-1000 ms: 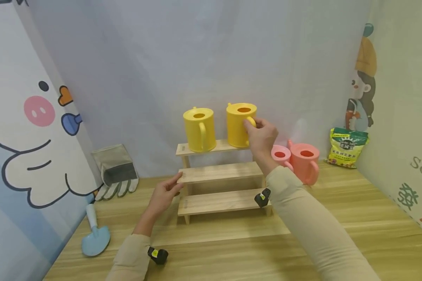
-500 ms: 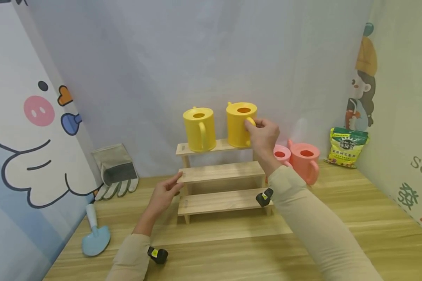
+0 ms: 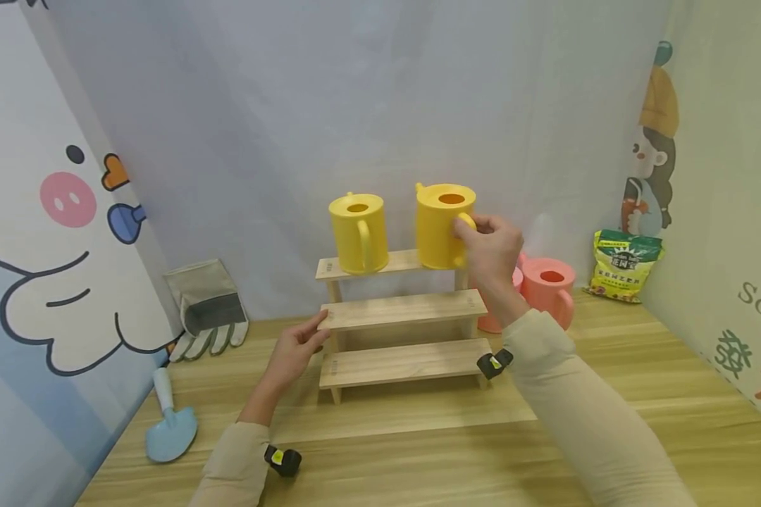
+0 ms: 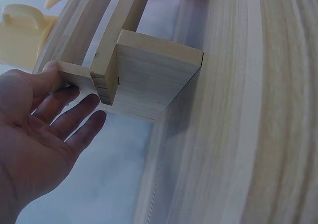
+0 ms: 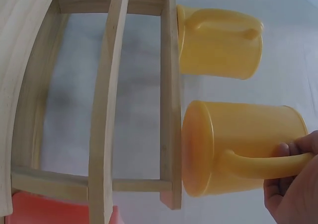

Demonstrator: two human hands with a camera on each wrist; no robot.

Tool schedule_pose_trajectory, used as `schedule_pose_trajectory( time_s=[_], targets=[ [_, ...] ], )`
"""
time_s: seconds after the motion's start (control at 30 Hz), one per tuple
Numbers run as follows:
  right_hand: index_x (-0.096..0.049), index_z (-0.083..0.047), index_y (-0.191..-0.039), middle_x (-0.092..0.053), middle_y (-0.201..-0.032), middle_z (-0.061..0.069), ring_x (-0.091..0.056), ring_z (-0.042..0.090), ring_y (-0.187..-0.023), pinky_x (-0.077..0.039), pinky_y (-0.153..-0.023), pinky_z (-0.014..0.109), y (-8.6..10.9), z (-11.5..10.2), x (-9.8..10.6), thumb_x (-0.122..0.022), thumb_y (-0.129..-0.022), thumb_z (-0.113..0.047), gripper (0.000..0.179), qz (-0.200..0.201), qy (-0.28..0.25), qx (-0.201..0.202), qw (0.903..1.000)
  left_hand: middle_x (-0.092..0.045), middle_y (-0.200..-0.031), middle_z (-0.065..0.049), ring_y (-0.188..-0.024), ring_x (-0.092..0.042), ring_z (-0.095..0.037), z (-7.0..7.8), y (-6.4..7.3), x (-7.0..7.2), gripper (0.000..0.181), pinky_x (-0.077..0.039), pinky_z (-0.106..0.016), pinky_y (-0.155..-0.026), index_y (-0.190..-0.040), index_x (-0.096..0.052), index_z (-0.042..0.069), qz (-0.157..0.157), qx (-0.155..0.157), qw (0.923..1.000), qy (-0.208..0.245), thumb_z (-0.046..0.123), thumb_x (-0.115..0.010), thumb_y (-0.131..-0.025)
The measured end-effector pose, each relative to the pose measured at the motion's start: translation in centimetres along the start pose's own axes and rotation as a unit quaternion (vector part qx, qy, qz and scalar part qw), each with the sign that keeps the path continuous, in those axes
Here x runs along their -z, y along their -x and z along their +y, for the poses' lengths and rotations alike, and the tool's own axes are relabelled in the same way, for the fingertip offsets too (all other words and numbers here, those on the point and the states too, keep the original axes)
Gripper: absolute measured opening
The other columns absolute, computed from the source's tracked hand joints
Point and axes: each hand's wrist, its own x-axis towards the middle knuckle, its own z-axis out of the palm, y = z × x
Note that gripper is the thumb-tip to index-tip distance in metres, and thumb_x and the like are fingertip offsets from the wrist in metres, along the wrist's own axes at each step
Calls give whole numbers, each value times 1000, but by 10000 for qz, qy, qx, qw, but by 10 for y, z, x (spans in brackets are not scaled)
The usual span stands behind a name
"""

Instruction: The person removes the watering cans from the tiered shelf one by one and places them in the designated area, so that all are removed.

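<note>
A yellow watering can (image 3: 437, 232) is at the right of the top tier of a wooden three-step stand (image 3: 406, 310). My right hand (image 3: 493, 253) grips its handle; part of its underside shows in the right wrist view, and I cannot tell whether it touches the board. A second yellow watering can (image 3: 358, 236) stands at the top tier's left, handle toward me. My left hand (image 4: 44, 114) pinches the middle tier's left end, thumb above and index finger below, with the other fingers loosely extended.
Pink watering cans (image 3: 550, 289) stand right of the stand, one partly hidden by my right hand. A green-yellow bag (image 3: 626, 266) leans by the right wall. Gloves (image 3: 209, 310) and a light blue trowel (image 3: 171, 431) lie at the left on the wooden table (image 3: 393, 458).
My right hand and the yellow watering can it holds have shifted a little to the right, away from the other yellow can. My left hand stays on the stand.
</note>
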Motion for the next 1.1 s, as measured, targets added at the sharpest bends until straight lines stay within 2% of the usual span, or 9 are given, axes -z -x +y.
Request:
schedule_pose_trajectory(
  time_s=[0.17,0.27,0.37,0.53,0.73,1.1],
  targets=[
    [-76,3,-101,-73,-95,13,-68,19,-84,-61,-78,30,1,-2,17,-79,-86,-25,32,60,-6,77,10000,-51,-145,-18,-121,-58,-33,0,0,1,49,-54,-38,-96,-147,-48,3,46,60,10000,-14,18,-61,-102],
    [-76,2,-100,-73,-91,9,-68,17,-80,-59,-66,22,2,-1,28,-80,-85,-27,32,77,-40,147,9999,-52,-144,-18,-121,-58,-33,0,-1,2,49,-54,-38,-96,-147,-48,4,53,72,10000,7,18,-61,-102],
    [-76,1,-100,-73,-86,4,-68,16,-78,-56,-61,18,5,1,42,-81,-85,-27,33,46,-99,247,9996,-50,-146,-17,-122,-58,-33,0,-1,3,49,-53,-38,-97,-148,-48,4,40,59,10000,5,19,-61,-102],
    [-75,3,-100,-70,-82,-5,-68,11,-78,-56,-69,17,10,5,65,-82,-84,-26,34,26,7,327,9995,-46,-149,-16,-123,-57,-33,2,0,3,50,-52,-39,-98,-148,-48,4,16,5,10000,-20,20,-60,-103],
    [-72,8,-95,-68,-77,-10,-67,9,-75,-55,-70,16,14,15,87,-83,-84,-19,31,48,164,506,9986,-47,-149,-13,-124,-56,-31,2,-1,1,50,-53,-36,-96,-147,-49,3,45,-16,10000,-56,21,-62,-102],
    [-74,5,-96,-70,-76,-14,-69,4,-72,-56,-68,14,18,19,123,-83,-84,-18,27,-295,347,241,9987,-48,-148,-15,-123,-57,-30,0,0,1,50,-54,-32,-95,-146,-49,2,43,-49,9999,-82,20,-62,-102]
  ],
)
